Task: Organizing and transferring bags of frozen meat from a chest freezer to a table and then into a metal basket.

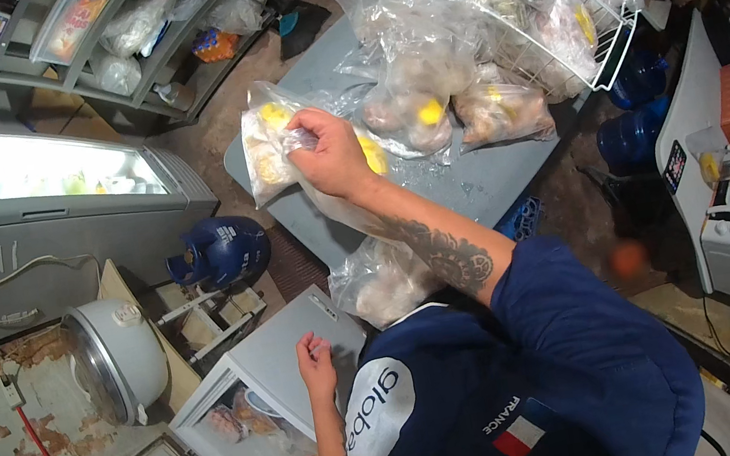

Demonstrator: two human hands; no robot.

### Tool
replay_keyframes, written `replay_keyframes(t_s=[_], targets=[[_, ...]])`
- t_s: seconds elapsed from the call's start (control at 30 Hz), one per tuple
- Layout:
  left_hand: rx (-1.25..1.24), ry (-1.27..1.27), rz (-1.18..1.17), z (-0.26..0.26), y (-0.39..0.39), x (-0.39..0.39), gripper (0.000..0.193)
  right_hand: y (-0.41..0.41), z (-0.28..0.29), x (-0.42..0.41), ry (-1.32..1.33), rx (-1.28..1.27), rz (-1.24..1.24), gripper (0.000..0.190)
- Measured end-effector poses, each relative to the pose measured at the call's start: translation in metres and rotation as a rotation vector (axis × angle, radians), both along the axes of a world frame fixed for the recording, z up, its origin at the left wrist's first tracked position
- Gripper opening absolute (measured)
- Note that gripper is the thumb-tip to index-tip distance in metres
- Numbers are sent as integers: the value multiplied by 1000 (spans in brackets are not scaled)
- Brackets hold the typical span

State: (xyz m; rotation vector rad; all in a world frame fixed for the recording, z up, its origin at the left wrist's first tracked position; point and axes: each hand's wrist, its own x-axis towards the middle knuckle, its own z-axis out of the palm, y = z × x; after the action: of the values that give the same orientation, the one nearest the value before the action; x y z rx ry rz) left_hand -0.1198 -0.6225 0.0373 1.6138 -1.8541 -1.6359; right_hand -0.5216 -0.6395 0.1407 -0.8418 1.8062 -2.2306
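Observation:
My right hand [328, 151] reaches over the grey table [459, 191], its fingers closed on the gathered neck of a clear plastic bag [268, 161]. That bag holds pale contents and shows yellow patches. Loose film trails beneath my wrist. Beside it lie more clear bags [415, 112] of food with yellow labels, and a bag of brownish pieces [504, 113]. My left hand [315, 357] is low at my side, above the edge of a chest freezer [295, 332]; its fingers are loosely curled and I see nothing in them. Another clear bag [380, 279] sits at the table's near edge, partly behind my arm.
A white wire basket [623, 47] heaped with bagged food stands at the far right. Bagged food [241, 419] lies inside the open freezer. Left are a lit display freezer [51, 170], a blue gas cylinder [218, 251] and a rice cooker [117, 360]. Blue water bottles [633, 135] stand right.

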Motion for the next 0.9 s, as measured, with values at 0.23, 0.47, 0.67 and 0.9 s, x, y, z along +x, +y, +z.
replay_keyframes(t_s=[0.23,0.47,0.67,0.9], targets=[[40,-99,99,-9,14,40,38,1,2,16,-38,-27,-30,20],[-29,-184,-19,-5,6,23,41,-34,-48,31,262,296,435,86],[-113,-167,42,5,9,24,42,45,-44,-39,570,175,-62,44],[82,-102,178,-19,21,66,39,138,-6,-155,357,1007,-36,31]])
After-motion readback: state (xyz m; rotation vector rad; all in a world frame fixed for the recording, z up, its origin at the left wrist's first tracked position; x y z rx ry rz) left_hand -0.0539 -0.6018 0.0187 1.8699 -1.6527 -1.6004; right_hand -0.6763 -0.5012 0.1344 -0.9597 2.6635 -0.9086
